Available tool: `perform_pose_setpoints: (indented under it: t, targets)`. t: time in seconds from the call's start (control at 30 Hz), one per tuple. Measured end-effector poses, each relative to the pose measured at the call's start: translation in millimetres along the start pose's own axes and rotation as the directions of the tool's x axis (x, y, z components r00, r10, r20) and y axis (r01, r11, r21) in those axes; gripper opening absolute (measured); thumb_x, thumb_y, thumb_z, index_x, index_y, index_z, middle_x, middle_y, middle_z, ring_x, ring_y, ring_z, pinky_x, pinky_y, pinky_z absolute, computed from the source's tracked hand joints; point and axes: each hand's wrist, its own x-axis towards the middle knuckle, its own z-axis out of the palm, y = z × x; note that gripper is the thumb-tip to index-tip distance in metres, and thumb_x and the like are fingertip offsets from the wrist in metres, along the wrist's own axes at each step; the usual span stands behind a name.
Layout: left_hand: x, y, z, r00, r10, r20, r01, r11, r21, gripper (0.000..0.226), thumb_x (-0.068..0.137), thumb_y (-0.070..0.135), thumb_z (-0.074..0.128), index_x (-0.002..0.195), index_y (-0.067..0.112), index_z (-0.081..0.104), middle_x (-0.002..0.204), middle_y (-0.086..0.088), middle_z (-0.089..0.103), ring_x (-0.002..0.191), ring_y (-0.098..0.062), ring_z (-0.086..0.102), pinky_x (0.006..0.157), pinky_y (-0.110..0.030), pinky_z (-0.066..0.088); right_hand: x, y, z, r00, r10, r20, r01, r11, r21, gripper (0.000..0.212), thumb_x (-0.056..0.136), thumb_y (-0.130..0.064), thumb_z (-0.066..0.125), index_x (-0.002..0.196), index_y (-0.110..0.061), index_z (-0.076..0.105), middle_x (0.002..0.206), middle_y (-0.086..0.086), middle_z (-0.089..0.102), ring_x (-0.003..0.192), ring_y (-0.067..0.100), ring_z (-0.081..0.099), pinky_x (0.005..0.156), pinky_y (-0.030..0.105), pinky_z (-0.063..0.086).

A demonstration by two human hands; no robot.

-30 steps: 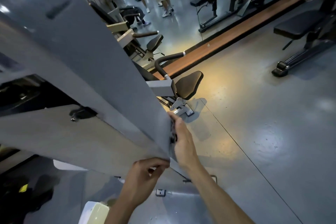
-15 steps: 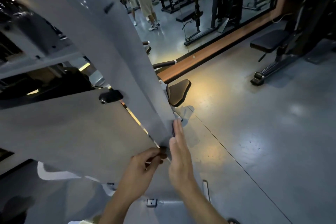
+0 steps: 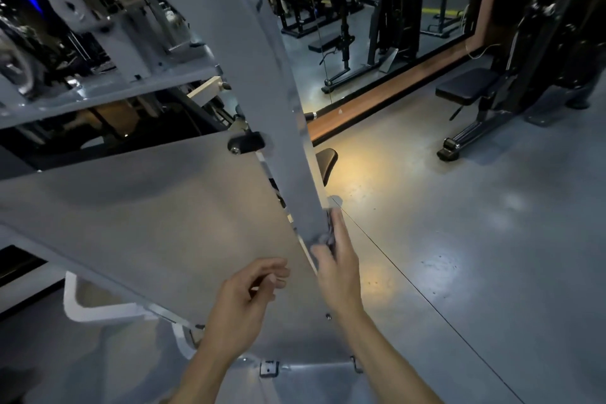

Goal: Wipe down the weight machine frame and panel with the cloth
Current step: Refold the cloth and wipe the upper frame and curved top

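Right hand pressing a cloth to the frame post of a grey weight machine, left hand idling below the panel.

The frame post (image 3: 278,108) is rising out of the top of the picture, so its upper end is cut off, and the dark works behind it are too dim to make out. The panel (image 3: 147,213) is running off the left edge and is covering whatever sits behind it. The right hand (image 3: 337,259) is lying with straight fingers along the post's right edge, pressing the cloth (image 3: 329,233) against the metal; the cloth is blurred and mostly hidden under the fingers, showing only as a grey crumple at the post's lower end. The left hand (image 3: 242,302) is hanging in front of the panel's lower part with fingers loosely curled, holding nothing; whether its fingertips are touching the panel is hard to tell.
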Motion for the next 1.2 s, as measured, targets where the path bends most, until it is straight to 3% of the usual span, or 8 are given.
perform_pose_setpoints:
  t: [0.27,0.37,0.47,0.53,0.63,0.77,1.0,1.2]
  targets:
    - [-8.7,-1.9,-5.6,1.0,-0.008,-0.02,0.007,0.997,-0.079,0.031,0.104,0.001,0.05,0.113,0.023,0.071,0.102,0.007,0.077,0.095,-0.019,0.072,0.078,-0.029,0.058,6.4,-34.2,-6.3,0.985,-0.17,-0.034,0.167,0.982,-0.083,0.079,0.099,-0.004,0.062,0.156,-0.046,0.027,0.146,-0.036,0.041,0.133,-0.011,0.043,0.102,0.012,0.046]
    - [-7.5,7.1,-6.6,0.999,0.023,-0.04,-0.027,0.993,-0.115,0.029,0.104,0.005,0.051,0.116,0.024,0.07,0.103,0.007,0.076,0.096,-0.019,0.072,0.079,-0.031,0.058,-1.6,-43.2,-19.1,0.991,-0.116,-0.069,0.115,0.993,-0.016,0.062,0.101,0.001,0.056,0.147,-0.039,0.045,0.14,-0.032,0.051,0.133,-0.008,0.047,0.111,0.027,0.045]
    - [-1.9,25.5,-8.5,0.995,0.086,-0.056,-0.093,0.987,-0.132,0.032,0.104,0.003,0.051,0.119,0.025,0.068,0.105,0.01,0.076,0.096,-0.014,0.071,0.08,-0.029,0.057,2.5,-94.0,-26.4,0.955,-0.27,-0.119,0.274,0.962,0.014,0.052,0.102,0.001,0.054,0.148,-0.024,0.054,0.142,-0.019,0.059,0.136,-0.003,0.049,0.115,0.032,0.043]
    - [1.0,40.1,-10.3,0.99,0.121,-0.068,-0.13,0.98,-0.148,0.034,0.103,0.002,0.052,0.119,0.028,0.068,0.106,0.013,0.075,0.097,-0.011,0.071,0.08,-0.026,0.057,7.7,-141.9,-26.6,0.86,-0.494,-0.129,0.498,0.867,0.006,0.054,0.102,0.005,0.051,0.152,-0.016,0.048,0.15,-0.008,0.055,0.142,0.006,0.046,0.119,0.036,0.04]
    - [1.0,55.0,-16.5,0.984,0.159,-0.084,-0.172,0.968,-0.182,0.031,0.104,0.003,0.052,0.118,0.026,0.068,0.105,0.013,0.075,0.096,-0.01,0.072,0.082,-0.026,0.056,22.7,-196.6,-19.1,0.577,-0.815,-0.041,0.795,0.573,-0.199,0.055,0.098,0.013,0.049,0.151,-0.003,0.045,0.158,0.006,0.044,0.152,0.022,0.034,0.123,0.044,0.033]
    - [-2.1,54.5,-24.9,0.98,0.154,-0.122,-0.179,0.956,-0.232,0.03,0.103,0.002,0.052,0.117,0.023,0.068,0.105,0.01,0.076,0.096,-0.013,0.072,0.083,-0.032,0.057,48.2,-174.8,-8.3,0.346,-0.919,0.191,0.85,0.221,-0.479,0.042,0.107,-0.003,0.039,0.147,-0.005,0.05,0.156,0.011,0.046,0.153,0.029,0.03,0.121,0.051,0.034]
    - [-8.5,42.6,-25.4,0.981,0.139,-0.137,-0.168,0.959,-0.229,0.033,0.103,-0.002,0.051,0.117,0.023,0.068,0.104,0.006,0.077,0.092,-0.015,0.072,0.08,-0.031,0.057,33.7,-36.4,-29.2,0.434,-0.759,0.486,0.724,-0.027,-0.689,0.074,0.086,0.01,0.043,0.155,-0.016,0.04,0.164,0.0,0.035,0.156,0.021,0.021,0.128,0.044,0.017]
    - [-12.2,38.1,-14.2,0.988,0.113,-0.107,-0.135,0.962,-0.238,0.033,0.103,-0.001,0.052,0.117,0.023,0.069,0.104,0.007,0.077,0.094,-0.015,0.072,0.08,-0.029,0.056,32.4,-54.2,-42.0,0.441,-0.673,0.594,0.732,-0.114,-0.672,0.074,0.084,0.007,0.034,0.154,-0.014,0.042,0.162,0.001,0.038,0.154,0.021,0.026,0.128,0.043,0.015]
